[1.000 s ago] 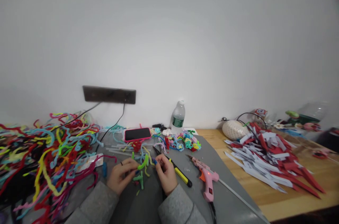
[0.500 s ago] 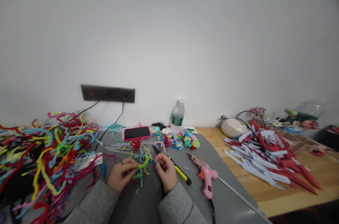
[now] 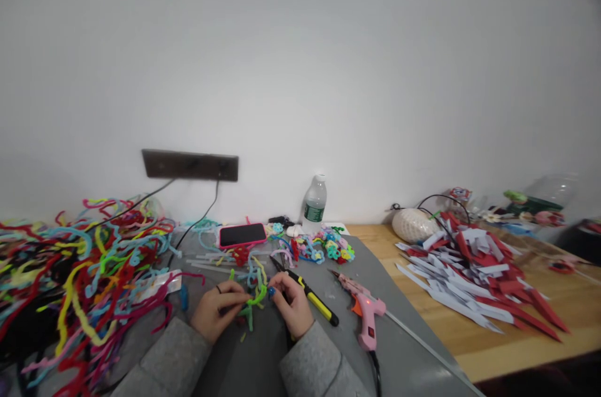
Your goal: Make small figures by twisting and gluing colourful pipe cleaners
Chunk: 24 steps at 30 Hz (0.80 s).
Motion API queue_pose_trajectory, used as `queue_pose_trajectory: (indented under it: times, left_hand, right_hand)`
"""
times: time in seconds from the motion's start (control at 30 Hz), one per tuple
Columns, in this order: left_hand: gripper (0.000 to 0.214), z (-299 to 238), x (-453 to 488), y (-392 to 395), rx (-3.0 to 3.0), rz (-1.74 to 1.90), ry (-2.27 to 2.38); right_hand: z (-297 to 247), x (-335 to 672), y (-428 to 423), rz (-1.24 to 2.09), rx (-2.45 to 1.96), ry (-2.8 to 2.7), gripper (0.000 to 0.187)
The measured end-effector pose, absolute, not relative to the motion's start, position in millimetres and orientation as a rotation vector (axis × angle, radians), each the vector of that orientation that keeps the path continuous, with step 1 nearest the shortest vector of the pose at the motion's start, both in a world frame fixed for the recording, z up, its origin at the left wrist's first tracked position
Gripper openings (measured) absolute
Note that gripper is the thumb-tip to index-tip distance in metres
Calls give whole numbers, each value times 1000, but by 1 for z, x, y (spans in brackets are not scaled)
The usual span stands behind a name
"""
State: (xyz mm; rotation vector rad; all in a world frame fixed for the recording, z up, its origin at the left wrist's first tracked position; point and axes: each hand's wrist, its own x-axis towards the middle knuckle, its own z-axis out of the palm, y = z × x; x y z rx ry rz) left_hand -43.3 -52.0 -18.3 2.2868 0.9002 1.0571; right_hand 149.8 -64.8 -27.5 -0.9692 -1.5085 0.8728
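A bright green pipe cleaner [image 3: 258,298], bent into a curve, is between my two hands low in the middle of the view. My left hand [image 3: 218,311] pinches its left end between thumb and fingers. At the right end, my right hand [image 3: 292,304] has thumb and forefinger closed at the tip; the exact contact is small and hard to see. A darker green pipe cleaner piece [image 3: 250,317] hangs just below. Beyond my fingers lie pale blue and yellow pipe cleaner strands [image 3: 255,268]. Yellow-and-black pliers [image 3: 314,302] lie right beside my right hand.
A pink glue gun [image 3: 369,312] with its cord lies to the right. Tangled pipe cleaners [image 3: 89,272] pile up at left. Behind are a phone [image 3: 243,235], a water bottle [image 3: 314,203] and small pipe cleaner flowers [image 3: 335,248]. Folded red and white paper strips [image 3: 474,278] heap at right.
My right fingertips have come slightly left, closer to the green pipe cleaner. Its upper end now bends lower and more to the right. My left hand has hardly moved.
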Motion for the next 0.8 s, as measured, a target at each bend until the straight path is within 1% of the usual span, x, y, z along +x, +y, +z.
queue_pose_trajectory:
  times: [0.5,0.8]
  left_hand:
    - [28,-23,-44,-50,2336,1011,876]
    - [28,-25,-44,-50,2328,1043,876]
  right_hand:
    - [-26,149,-65,817,-994,-1581,8]
    - [-28,150,-64,795,-985,-1573,8]
